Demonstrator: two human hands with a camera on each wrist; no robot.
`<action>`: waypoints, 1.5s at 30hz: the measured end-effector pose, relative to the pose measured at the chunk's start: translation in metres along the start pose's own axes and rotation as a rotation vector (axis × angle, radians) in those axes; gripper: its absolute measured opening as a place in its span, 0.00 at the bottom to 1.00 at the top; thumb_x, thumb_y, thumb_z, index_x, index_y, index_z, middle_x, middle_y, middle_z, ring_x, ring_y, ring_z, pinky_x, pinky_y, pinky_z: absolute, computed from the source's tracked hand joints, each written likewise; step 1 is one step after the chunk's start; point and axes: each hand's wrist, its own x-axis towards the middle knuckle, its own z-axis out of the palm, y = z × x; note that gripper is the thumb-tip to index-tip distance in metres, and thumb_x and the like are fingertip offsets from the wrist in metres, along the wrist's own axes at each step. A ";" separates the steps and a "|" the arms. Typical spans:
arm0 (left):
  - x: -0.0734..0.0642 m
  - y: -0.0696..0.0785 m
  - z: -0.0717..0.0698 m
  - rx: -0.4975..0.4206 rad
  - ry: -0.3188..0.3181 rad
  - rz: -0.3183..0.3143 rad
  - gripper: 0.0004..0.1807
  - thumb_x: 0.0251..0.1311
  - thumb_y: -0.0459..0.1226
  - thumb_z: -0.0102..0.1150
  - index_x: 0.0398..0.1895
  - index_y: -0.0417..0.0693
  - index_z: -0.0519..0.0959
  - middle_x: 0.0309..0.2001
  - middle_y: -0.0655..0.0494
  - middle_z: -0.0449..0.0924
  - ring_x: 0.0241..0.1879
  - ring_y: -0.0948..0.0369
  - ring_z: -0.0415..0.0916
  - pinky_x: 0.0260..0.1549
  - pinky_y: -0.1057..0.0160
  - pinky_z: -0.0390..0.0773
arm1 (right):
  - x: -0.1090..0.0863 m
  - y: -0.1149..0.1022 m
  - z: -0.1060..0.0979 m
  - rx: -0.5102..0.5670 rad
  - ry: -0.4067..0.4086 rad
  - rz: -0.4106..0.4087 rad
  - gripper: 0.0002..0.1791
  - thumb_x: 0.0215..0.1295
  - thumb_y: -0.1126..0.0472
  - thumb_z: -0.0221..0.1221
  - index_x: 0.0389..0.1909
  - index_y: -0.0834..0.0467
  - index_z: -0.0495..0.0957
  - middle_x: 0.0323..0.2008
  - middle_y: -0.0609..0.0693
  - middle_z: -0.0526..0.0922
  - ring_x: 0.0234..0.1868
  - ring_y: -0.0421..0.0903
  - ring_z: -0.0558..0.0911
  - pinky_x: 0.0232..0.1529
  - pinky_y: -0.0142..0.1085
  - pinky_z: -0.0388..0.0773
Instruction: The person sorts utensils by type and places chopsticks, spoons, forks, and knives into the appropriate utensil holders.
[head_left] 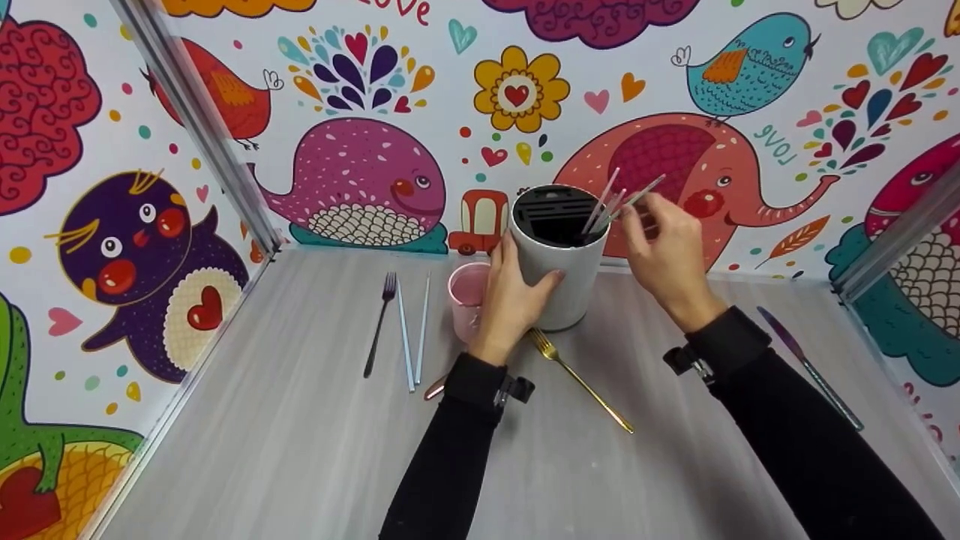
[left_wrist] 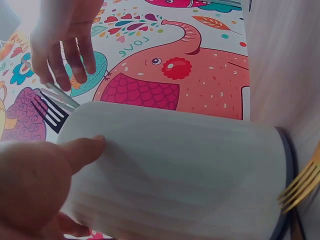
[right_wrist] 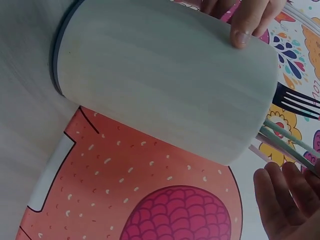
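A white cylindrical utensil holder (head_left: 562,289) with a black slotted top stands against the back wall. My left hand (head_left: 517,300) grips its left side, thumb across the front. At the rim on the right, my right hand (head_left: 667,251) pinches a pale green chopstick (right_wrist: 290,145) between thumb and fingers, its lower end inside the holder. Pink chopsticks (head_left: 602,204) lean out of the same opening. The tines of a dark fork (right_wrist: 300,102) stick up past the rim in the right wrist view.
A pink cup (head_left: 463,311) stands left of the holder, partly behind my left hand. A gold fork (head_left: 581,381) lies in front. Further left lie a dark fork (head_left: 380,326) and pale blue chopsticks (head_left: 406,337). A dark-bladed knife (head_left: 814,371) lies at the right.
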 end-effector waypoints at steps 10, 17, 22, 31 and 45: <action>-0.001 0.001 -0.001 0.003 -0.008 -0.004 0.59 0.68 0.50 0.77 0.92 0.49 0.49 0.88 0.42 0.57 0.86 0.47 0.62 0.86 0.44 0.62 | -0.004 0.007 0.017 -0.065 -0.114 0.017 0.11 0.80 0.62 0.63 0.43 0.66 0.88 0.39 0.61 0.88 0.39 0.55 0.87 0.41 0.40 0.81; -0.001 0.000 -0.001 0.014 0.005 0.037 0.59 0.68 0.50 0.77 0.91 0.43 0.51 0.87 0.40 0.58 0.86 0.47 0.62 0.86 0.46 0.63 | -0.009 0.011 0.020 -0.079 -0.126 0.019 0.11 0.78 0.64 0.64 0.47 0.66 0.91 0.36 0.61 0.87 0.34 0.53 0.83 0.35 0.27 0.69; 0.000 0.002 -0.003 -0.002 -0.001 0.030 0.58 0.68 0.49 0.76 0.91 0.44 0.50 0.88 0.40 0.56 0.86 0.47 0.61 0.86 0.46 0.62 | -0.016 0.015 0.015 -0.055 -0.102 0.034 0.10 0.76 0.65 0.64 0.47 0.66 0.91 0.37 0.61 0.89 0.35 0.52 0.84 0.37 0.22 0.68; 0.001 0.000 -0.005 -0.022 -0.016 -0.002 0.58 0.69 0.49 0.76 0.92 0.47 0.49 0.89 0.42 0.53 0.88 0.47 0.59 0.86 0.44 0.61 | -0.033 0.018 0.006 -0.092 -0.261 0.089 0.10 0.76 0.65 0.62 0.44 0.63 0.92 0.38 0.59 0.92 0.37 0.53 0.86 0.40 0.32 0.79; -0.002 0.000 -0.006 0.012 0.005 0.041 0.57 0.69 0.50 0.75 0.91 0.42 0.52 0.88 0.39 0.57 0.86 0.46 0.62 0.86 0.46 0.63 | -0.077 0.026 0.025 -0.207 -0.852 0.184 0.08 0.72 0.62 0.69 0.40 0.63 0.93 0.36 0.57 0.93 0.35 0.48 0.87 0.41 0.48 0.89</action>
